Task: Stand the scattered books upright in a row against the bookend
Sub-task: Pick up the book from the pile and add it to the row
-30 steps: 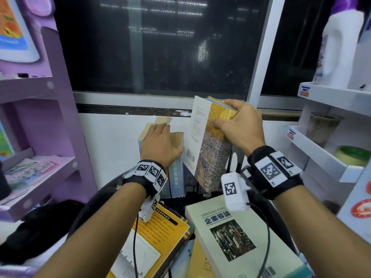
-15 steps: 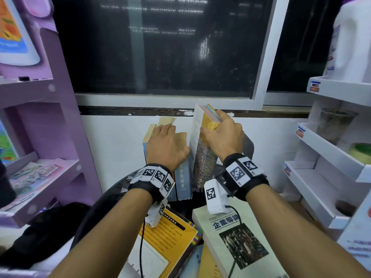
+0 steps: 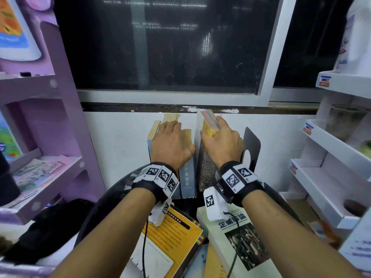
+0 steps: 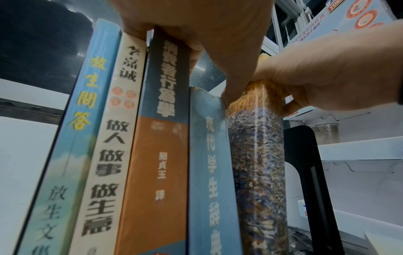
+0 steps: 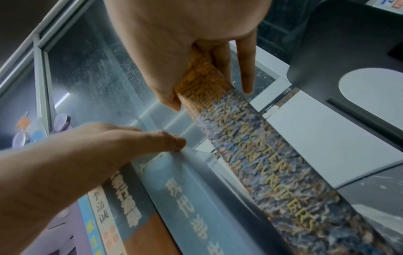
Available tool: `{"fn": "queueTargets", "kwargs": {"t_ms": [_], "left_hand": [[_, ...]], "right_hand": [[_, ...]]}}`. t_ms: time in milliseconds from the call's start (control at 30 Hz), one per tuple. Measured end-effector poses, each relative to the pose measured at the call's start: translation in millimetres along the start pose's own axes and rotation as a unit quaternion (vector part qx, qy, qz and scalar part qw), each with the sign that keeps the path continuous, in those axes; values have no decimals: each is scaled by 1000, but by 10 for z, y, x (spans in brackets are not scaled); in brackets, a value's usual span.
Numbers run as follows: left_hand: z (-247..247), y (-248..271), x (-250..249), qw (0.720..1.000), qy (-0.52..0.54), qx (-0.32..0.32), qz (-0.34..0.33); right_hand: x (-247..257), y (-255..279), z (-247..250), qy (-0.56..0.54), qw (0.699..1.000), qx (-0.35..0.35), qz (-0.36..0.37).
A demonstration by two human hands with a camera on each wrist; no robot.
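Several books stand upright in a row [image 3: 187,181] against the white wall, spines toward me. My left hand [image 3: 172,141] lies flat on their top edges, fingers straight, thumb by the blue spine [image 4: 209,172]. My right hand [image 3: 219,141] grips the top of a thick book with a mottled orange-and-blue spine [image 3: 206,169], thumb on one cover, fingers on the other. That book [image 5: 261,163] stands upright between the row and the black bookend [image 3: 252,143], close beside the blue book. In the left wrist view the bookend [image 4: 305,172] rises right of the mottled spine [image 4: 257,172].
Lying flat near me are a yellow book [image 3: 172,243] and a pale green-and-white book [image 3: 241,237], with others partly beneath them. A purple shelf unit [image 3: 50,137] stands at the left, white shelves [image 3: 331,177] at the right, and a dark window behind.
My right hand has lowered the mottled book from a raised, tilted hold to upright beside the row. My left hand has stayed on the book tops.
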State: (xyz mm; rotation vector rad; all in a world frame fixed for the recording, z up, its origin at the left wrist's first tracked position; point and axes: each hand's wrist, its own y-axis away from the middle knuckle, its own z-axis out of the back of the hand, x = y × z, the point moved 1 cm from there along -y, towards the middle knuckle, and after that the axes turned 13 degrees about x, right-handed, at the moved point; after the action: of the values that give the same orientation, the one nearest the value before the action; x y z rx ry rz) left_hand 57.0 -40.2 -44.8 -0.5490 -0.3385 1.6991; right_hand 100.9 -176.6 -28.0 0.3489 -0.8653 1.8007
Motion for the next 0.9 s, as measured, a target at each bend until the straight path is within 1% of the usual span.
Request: {"fn": "queueTargets", "kwargs": {"t_ms": [133,333,433,567,667,800,900], "left_hand": [[-22,-3,8,1000,-4,-5,-1],[-42,-3,4,1000,-1,-24,-9],[-55,-10,5,999,-1,-35,-15],[-25,15,7,999,10,-32,-29],[12,16,67,999,9,-16,-49],[105,10,203,997,3,-30,-67],[139,16,385,999,38,-8,-28]], "right_hand": [[-31,-30,-99,-20,1000,3,9],[-113,-61,-250,-40,998,43,13],[-128,-66,-283,-38,998,47,19],[-146,-66,-271,-28,997,57,34],[-162,-60,-260,-26,996,74,49],[-156,-79,-245,-15,988,130,78],[-133,-62,-198,-43,978,176,105]]}}
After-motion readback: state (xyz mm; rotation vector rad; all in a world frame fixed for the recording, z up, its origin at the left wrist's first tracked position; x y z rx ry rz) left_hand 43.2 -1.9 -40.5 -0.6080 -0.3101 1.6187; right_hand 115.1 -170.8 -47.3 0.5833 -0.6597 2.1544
